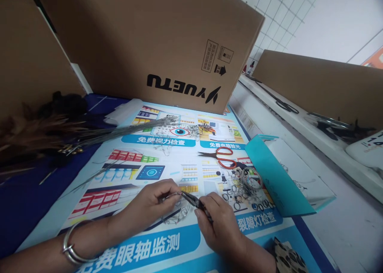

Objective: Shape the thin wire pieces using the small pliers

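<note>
My left hand (164, 195) pinches a thin wire (171, 195) between thumb and fingers, at the middle of the table. Wrapped around the dark handles of a pair of pliers (191, 199), my right hand (220, 221) points their narrow jaws left. The jaw tips meet the wire close to my left fingertips; whether they clamp it is too small to tell. Loose bent wire pieces (181, 214) lie on the printed sheet just below the jaws. Beyond my hands rests a pair of scissors (220, 156) with red-orange handles.
Small rings and wire bits (239, 191) are heaped right of my hands, beside a teal box (278, 179). Long thin wires (131, 130) stretch across the left side. A big cardboard box (143, 38) stands at the back. Tools lie along a white ledge (299, 123) at right.
</note>
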Available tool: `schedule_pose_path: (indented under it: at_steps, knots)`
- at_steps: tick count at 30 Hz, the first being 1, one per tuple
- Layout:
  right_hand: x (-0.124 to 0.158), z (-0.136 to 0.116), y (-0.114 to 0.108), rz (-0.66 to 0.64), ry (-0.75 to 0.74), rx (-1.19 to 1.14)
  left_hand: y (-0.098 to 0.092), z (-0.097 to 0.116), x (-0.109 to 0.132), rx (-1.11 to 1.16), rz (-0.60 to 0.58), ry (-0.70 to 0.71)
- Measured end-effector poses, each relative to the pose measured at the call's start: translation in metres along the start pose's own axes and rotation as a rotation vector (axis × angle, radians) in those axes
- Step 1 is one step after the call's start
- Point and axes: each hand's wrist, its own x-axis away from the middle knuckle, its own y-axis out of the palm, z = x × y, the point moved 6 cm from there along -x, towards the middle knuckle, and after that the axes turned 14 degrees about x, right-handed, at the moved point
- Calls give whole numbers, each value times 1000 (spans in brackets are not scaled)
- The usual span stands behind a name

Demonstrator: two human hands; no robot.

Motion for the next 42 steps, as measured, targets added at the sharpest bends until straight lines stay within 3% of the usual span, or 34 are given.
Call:
schedule_pose_path:
  at_steps: [10, 21, 29, 42]
  knots:
    - [1, -5, -1, -31, -9, 71, 0, 10, 4, -105, 22, 115]
    - [1, -3, 2, -49, -19, 58, 1, 11, 5, -148, 15, 138]
    - [2, -2, 2, -96, 21, 4, 0, 8, 3, -106, 8, 94]
    - [2, -1, 2, -87, -36, 77, 1, -8, 1, 11, -37, 0]
